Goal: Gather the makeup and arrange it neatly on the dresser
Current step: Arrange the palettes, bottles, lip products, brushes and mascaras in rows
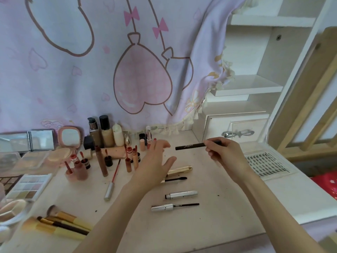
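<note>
My right hand (223, 154) pinches one end of a thin black eyeliner pen (189, 146), held level above the dresser top (218, 207). My left hand (156, 161) hovers open with spread fingers just left of the pen's free end, holding nothing. Below it lie a gold mascara tube (182, 169) and its black wand (177, 179). Nearer me are a silver tube (181, 194) and a silver-handled wand (174, 206). Lip glosses (102, 161) stand and lie to the left.
Foundation bottles (105, 133) stand against the lilac curtain (91, 61). Eyeshadow palettes (29, 186) and a pink compact (70, 136) crowd the left side. Brushes (62, 223) lie at the front left. A lash tray (266, 164) sits right, before a white drawer (237, 131).
</note>
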Tool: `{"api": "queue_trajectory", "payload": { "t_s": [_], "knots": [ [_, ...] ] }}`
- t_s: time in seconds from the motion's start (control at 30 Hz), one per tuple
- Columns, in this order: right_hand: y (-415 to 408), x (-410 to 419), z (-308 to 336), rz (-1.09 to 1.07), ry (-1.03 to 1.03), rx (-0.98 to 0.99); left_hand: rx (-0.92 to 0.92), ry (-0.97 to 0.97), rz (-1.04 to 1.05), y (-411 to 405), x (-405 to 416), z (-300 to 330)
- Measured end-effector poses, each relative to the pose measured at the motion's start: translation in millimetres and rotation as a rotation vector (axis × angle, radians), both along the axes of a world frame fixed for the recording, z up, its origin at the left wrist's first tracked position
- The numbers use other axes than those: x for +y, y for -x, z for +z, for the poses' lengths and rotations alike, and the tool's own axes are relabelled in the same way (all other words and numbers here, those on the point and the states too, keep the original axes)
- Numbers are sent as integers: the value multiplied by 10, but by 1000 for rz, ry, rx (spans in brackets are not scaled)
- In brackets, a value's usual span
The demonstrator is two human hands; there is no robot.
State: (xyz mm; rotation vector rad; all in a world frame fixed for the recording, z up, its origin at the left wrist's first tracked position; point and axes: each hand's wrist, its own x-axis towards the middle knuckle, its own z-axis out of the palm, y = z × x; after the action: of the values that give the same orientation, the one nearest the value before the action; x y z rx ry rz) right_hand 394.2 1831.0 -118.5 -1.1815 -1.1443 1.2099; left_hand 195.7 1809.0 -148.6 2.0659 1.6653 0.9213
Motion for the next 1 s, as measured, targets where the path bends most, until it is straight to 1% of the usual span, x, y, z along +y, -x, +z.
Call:
{"api": "queue_trajectory", "payload": {
  "t_s": [0.07,0.2,0.27,0.33,0.47,0.6,0.73,1.0],
  "knots": [
    [30,-97,53,63,5,69,79,-100,-41,-44,-52,77],
    [171,-254,53,159,30,217,249,-90,-42,-193,-149,225],
    [219,-302,25,163,66,295,326,-134,-41,-233,-181,215],
    [232,-329,4,160,74,303,368,-178,-51,-235,-207,183],
    [212,-352,-10,194,47,259,428,-167,-38,-246,-254,121],
    [171,-360,-35,213,48,241,360,-169,-52,-239,-255,77],
    [130,-369,-69,218,53,240,234,-144,-102,-256,-284,67],
    [23,-389,-64,262,13,228,113,-58,-175,-322,-283,145]
  ]
}}
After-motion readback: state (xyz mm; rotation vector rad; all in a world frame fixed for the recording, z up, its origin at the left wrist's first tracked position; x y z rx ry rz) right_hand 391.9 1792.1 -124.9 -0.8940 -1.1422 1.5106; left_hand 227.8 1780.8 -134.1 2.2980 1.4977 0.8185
